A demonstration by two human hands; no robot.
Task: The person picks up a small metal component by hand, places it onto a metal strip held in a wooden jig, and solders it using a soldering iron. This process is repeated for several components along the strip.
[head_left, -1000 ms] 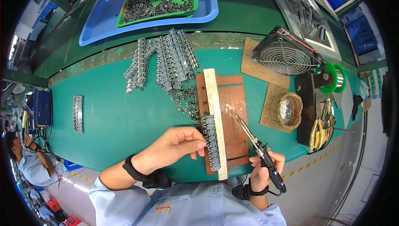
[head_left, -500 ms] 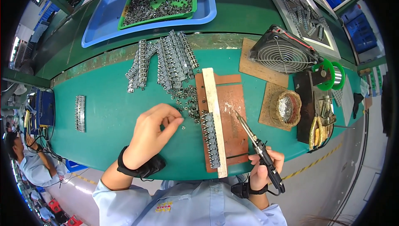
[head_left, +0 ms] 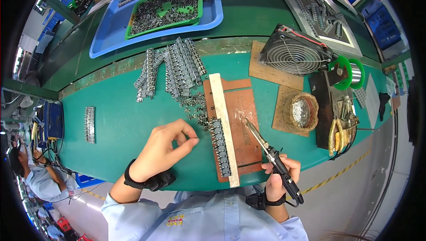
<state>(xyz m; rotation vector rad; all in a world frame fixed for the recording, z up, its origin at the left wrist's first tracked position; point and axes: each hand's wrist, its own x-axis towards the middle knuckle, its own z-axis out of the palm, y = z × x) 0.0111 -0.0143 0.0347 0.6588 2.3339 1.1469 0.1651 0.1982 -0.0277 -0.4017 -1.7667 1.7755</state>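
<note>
Above the green mat, my left hand (head_left: 166, 150) has thumb and forefinger pinched together. Anything between the fingertips is too small to make out. It hovers beside a loose heap of small metal parts (head_left: 196, 109). My right hand (head_left: 280, 176) grips a soldering iron (head_left: 282, 170) by its black handle, its metal tip over a reddish-brown board (head_left: 248, 145). A pale wooden strip (head_left: 225, 128) lies lengthwise on that board. Along the wood's left side sits a row of dark rectangular pieces (head_left: 220, 148). Several finished-looking linked strips (head_left: 179, 70) are piled behind the loose parts.
One short strip (head_left: 89, 125) lies far left, near a blue box (head_left: 54, 119). At right are a fan (head_left: 297, 54), a round tub of shiny metal (head_left: 301, 111), a solder spool (head_left: 355, 73) and yellow sponges (head_left: 336, 137). Behind stands a blue tray (head_left: 213, 17) holding a green tray (head_left: 197, 18).
My left thumb and forefinger have closed together near where a small loose part lay. The soldering iron stays almost where it was. The whole view has shifted slightly.
</note>
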